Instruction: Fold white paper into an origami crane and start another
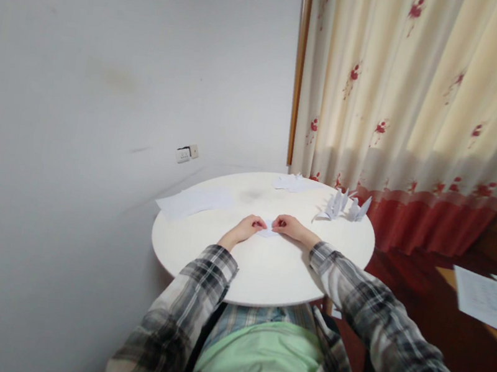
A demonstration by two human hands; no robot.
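A small folded piece of white paper (pixel 268 232) lies on the round white table (pixel 261 282), between my two hands. My left hand (pixel 248 228) pinches its left side, fingers curled together. On the opposite side, my right hand (pixel 288 226) has its fingers closed on the paper's right edge. The fold details are too small to make out. Beyond my right hand stand folded paper cranes (pixel 336 205), with another paper crane (pixel 358 210) beside them near the table's right edge.
White sheets (pixel 196 200) lie at the table's left, and more paper (pixel 293 184) at the back. A wall with a socket (pixel 183 155) borders the left side; a flowered curtain (pixel 383 107) hangs behind. Printed sheets (pixel 489 299) rest on a wooden surface at right.
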